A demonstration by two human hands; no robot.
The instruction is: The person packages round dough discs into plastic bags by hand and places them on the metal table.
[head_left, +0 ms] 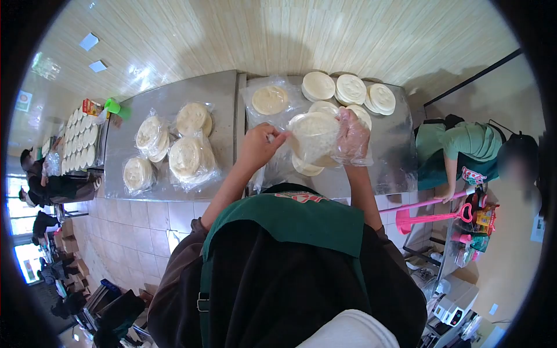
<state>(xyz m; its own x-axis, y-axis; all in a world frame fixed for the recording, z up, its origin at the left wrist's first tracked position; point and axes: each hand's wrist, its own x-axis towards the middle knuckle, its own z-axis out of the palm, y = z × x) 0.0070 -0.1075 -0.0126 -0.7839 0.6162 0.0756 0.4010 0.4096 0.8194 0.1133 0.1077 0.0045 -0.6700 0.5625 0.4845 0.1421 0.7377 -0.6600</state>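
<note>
My right hand (353,138), covered in clear plastic, grips the right side of a pale round flatbread (314,138), raised above the steel table (390,153). Thumb and fingertips of my bare left hand (261,146) are pinched together at the left edge of this flatbread, on what looks like the rim of a clear plastic bag. Beneath and behind lie more flatbreads, partly hidden by the raised one. A flatbread on clear plastic (270,100) lies beyond my left hand.
Three stacks of flatbreads (318,86) line the table's far edge. Several bagged stacks (187,156) sit on the left table (119,174). To the right a co-worker in a green shirt (473,142) stands by a pink long-handled tool (429,218). Other people stand far left, near rows of flatbreads (80,139).
</note>
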